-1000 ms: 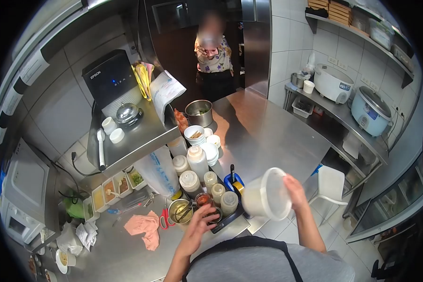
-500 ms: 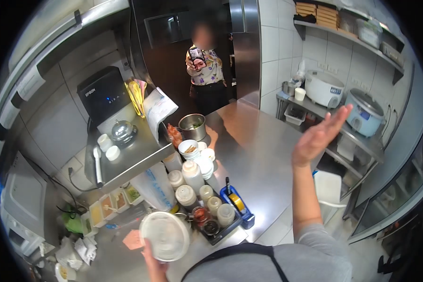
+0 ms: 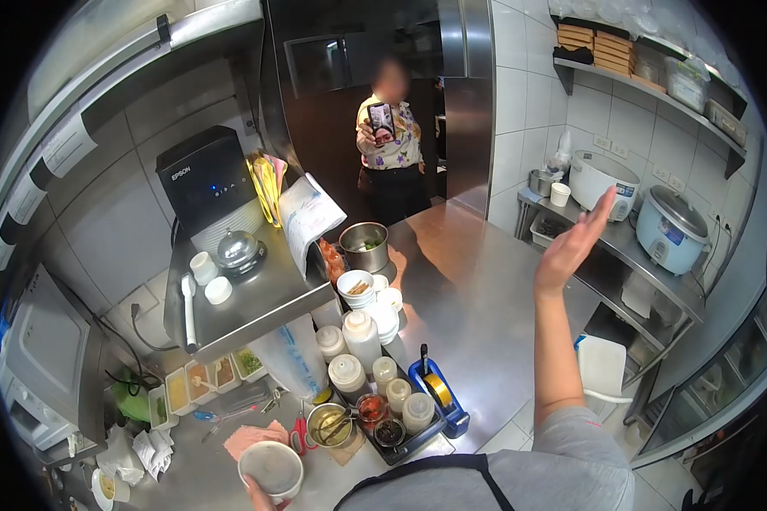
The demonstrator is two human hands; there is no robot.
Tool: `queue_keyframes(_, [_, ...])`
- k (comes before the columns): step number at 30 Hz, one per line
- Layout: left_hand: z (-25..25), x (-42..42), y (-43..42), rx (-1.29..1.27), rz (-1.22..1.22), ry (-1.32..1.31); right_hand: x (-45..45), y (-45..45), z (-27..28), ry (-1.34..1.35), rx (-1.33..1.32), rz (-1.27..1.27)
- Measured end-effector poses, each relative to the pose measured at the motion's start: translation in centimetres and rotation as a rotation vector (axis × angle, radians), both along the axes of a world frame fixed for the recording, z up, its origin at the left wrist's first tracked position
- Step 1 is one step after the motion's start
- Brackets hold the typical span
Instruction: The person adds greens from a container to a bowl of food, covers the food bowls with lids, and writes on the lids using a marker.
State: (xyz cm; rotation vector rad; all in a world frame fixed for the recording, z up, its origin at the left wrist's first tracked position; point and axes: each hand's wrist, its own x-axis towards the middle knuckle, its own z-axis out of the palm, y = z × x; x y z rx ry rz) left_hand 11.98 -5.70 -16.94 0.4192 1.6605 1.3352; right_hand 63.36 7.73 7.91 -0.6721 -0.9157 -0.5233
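Observation:
In my left hand (image 3: 262,496) at the bottom edge is a round whitish tub (image 3: 271,471), gripped at its near side; most of the hand is hidden. The tub overlaps a pink cloth (image 3: 251,439) on the steel counter. Raised at the right, my right hand (image 3: 575,247) is empty, fingers stretched out. Red-handled scissors (image 3: 300,436) and a metal bowl with utensils (image 3: 331,425) lie just right of the tub. A black tray (image 3: 418,444) holds jars and bottles, with a blue tape dispenser (image 3: 441,398) beside it.
A person (image 3: 389,145) stands behind the far counter (image 3: 486,281) holding up a phone (image 3: 382,123). Rice cookers (image 3: 671,228) are on the right shelf. A raised shelf (image 3: 256,319) with a printer (image 3: 200,180) juts out at the left. A white chair (image 3: 601,364) stands at the right.
The tub went from my right side to my left hand and is now lower, near the bottom edge. My right hand let go and rose. The camera view has shifted.

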Motion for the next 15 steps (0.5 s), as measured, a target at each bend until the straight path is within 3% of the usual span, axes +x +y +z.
queue_keyframes(3, [-0.4, -0.4, -0.2, -0.087, 0.025, 0.092, 0.1, 1.1, -4.2, -0.803, -0.100, -0.374])
queue_keyframes(4, [-0.4, -0.5, -0.1, -0.098, 0.025, 0.125, 0.6, 1.2, -5.0, -0.905, -0.083, -0.440])
queue_keyframes(7, [-0.8, -2.3, -0.4, -0.086, -0.002, 0.277, 0.6, 0.9, -3.9, -0.033, -0.167, 0.028])
queue_keyframes(8, [-1.3, -3.4, -0.5, -0.063, -0.023, 0.332, 1.0, 1.1, -4.9, 0.124, -0.109, 0.162])
queue_keyframes(11, [-4.0, -7.6, 0.4, 0.060, -0.072, 0.488, 1.3, 1.0, -10.0, -0.521, -0.340, -0.136])
queue_keyframes(14, [-2.3, -7.2, 1.0, 0.009, -0.225, 0.595, 2.9, -0.2, -14.3, -0.487, -0.523, -0.211])
queue_keyframes(15, [-1.5, -6.9, 0.7, -0.044, -0.293, 0.622, 3.5, -0.6, -15.2, -0.204, -0.557, -0.148])
